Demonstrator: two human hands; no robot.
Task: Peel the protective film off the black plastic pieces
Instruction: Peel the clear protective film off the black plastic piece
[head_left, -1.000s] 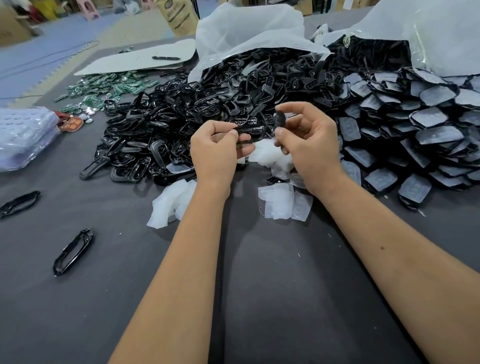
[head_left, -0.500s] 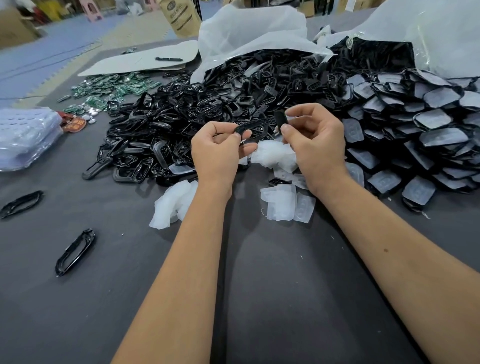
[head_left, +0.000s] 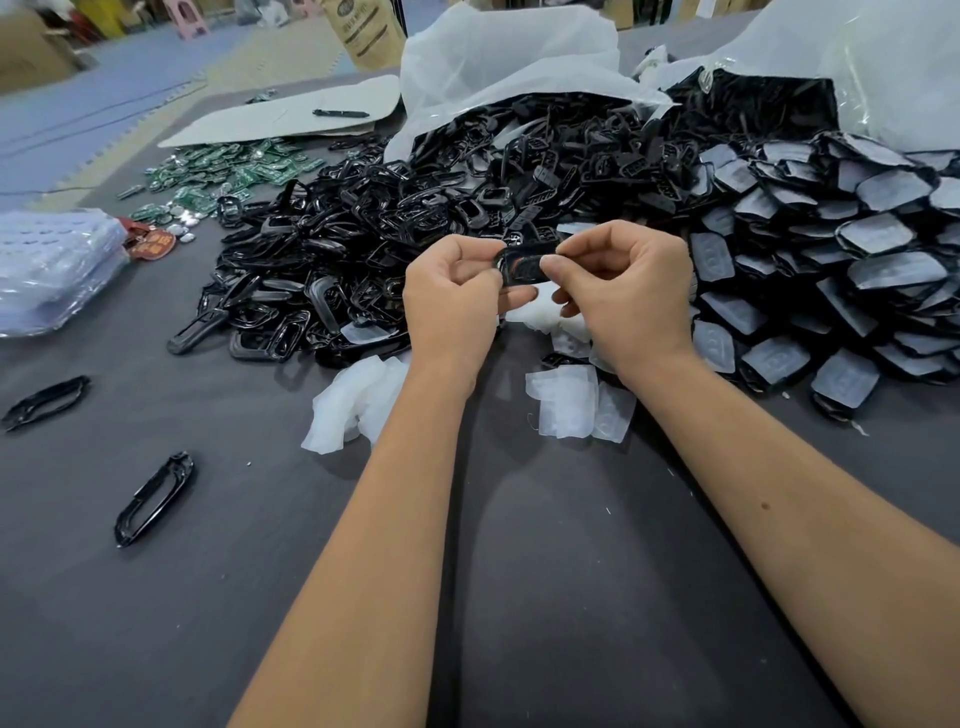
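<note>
Both hands raised above the grey desk (head_left: 571, 597), meeting at one black plastic piece (head_left: 524, 266). Left hand (head_left: 452, 296) pinches its left end, fingers curled. Right hand (head_left: 628, 291) pinches the right end between thumb and forefinger. Peeled film scraps (head_left: 571, 405) lie on the desk below. Heap of black pieces (head_left: 415, 208) behind; film-covered pieces (head_left: 831, 260) stacked right.

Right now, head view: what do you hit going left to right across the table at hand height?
Clear plastic trays → pile of black frames → left hand → black piece held between both hands → right hand → stack of film-covered black pieces.
</note>
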